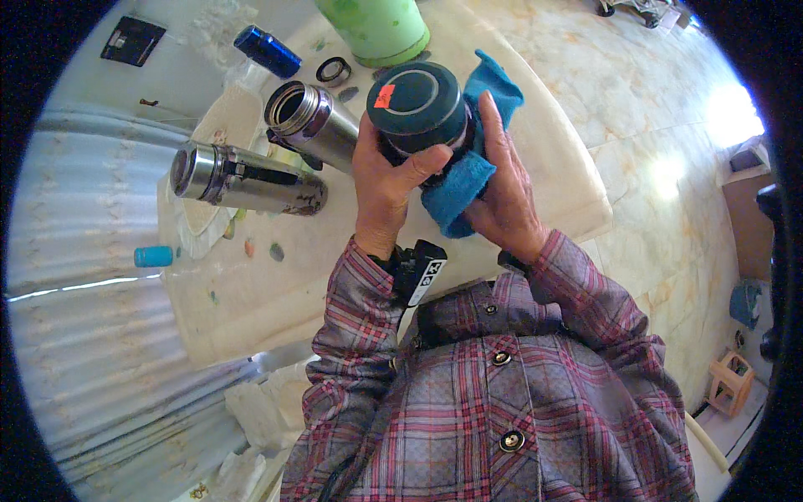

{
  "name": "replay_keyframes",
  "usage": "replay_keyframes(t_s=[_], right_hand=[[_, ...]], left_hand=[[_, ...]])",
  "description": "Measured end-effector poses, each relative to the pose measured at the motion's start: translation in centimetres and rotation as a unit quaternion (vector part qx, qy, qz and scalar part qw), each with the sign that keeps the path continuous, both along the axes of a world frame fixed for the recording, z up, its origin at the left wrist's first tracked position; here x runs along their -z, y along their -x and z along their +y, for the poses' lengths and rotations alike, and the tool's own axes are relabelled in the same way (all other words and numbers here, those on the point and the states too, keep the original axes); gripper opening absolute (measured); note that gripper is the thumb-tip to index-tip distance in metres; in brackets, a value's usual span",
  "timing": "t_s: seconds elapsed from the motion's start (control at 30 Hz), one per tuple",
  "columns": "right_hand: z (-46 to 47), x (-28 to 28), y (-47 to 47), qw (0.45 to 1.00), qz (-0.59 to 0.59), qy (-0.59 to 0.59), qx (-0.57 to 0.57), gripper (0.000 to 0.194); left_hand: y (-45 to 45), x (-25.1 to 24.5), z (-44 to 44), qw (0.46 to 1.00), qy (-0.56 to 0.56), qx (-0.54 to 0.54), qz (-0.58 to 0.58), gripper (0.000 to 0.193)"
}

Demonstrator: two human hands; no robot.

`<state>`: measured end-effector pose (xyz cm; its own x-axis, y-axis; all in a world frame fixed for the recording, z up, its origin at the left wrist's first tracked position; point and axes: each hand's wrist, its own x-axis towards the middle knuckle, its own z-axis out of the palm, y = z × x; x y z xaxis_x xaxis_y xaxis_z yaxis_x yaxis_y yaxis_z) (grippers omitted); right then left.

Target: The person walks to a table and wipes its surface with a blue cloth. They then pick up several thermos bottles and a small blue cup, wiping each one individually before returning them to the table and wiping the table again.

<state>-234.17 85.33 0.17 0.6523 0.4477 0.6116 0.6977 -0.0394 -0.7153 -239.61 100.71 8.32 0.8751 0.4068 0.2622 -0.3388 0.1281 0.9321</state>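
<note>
My left hand (392,169) grips the side of a dark green-lidded container (417,103), its thumb in front below the lid. An orange sticker is on the lid; the body is mostly hidden by my hands and a cloth. My right hand (505,182) holds a blue cloth (461,191) against the container's right side. One end of the cloth stands up behind my fingers. Left of my left hand is an uncapped steel vacuum flask (332,122) with a threaded mouth. A second steel flask (257,179), capped and with a black strap, is farther left.
A cloth-covered table (270,295) lies under the flasks. Behind them are a blue metallic cylinder (268,51), a small round cap (333,71) and a light green bin (379,28). A turquoise cylinder (153,256) is at the left edge. Marbled floor (659,144) extends rightward.
</note>
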Motion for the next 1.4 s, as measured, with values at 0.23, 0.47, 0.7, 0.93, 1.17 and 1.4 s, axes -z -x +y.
replay_keyframes(t_s=[0.23, 0.47, 0.7, 0.93, 1.17, 1.4], right_hand=[[0.5, 0.4, -1.1, 0.977, 0.196, 0.079, -0.018, 0.089], [0.5, 1.2, -1.3, 0.999, -0.005, 0.054, 0.0, 0.093], [-1.1, 0.0, -1.0, 0.964, 0.205, 0.165, -0.017, 0.093], [0.1, -2.2, -1.5, 0.999, -0.044, -0.016, 0.002, 0.097], [1.1, -0.3, -0.6, 0.973, 0.171, 0.15, 0.032, 0.094], [1.2, 1.8, 0.6, 0.995, 0.051, 0.023, 0.078, 0.103]], left_hand=[[-1.7, 0.5, -3.6, 0.991, 0.019, -0.129, -0.033, 0.078], [-2.4, 0.5, -5.9, 0.975, 0.007, -0.221, -0.016, 0.084], [-0.4, 0.2, -2.4, 0.996, 0.012, -0.087, 0.02, 0.084], [-0.1, 0.3, 1.2, 0.998, -0.011, 0.053, 0.036, 0.098], [-0.4, 1.3, 0.9, 0.997, 0.007, 0.059, 0.046, 0.098], [-0.8, 2.6, 1.8, 0.992, 0.019, 0.12, 0.016, 0.108]])
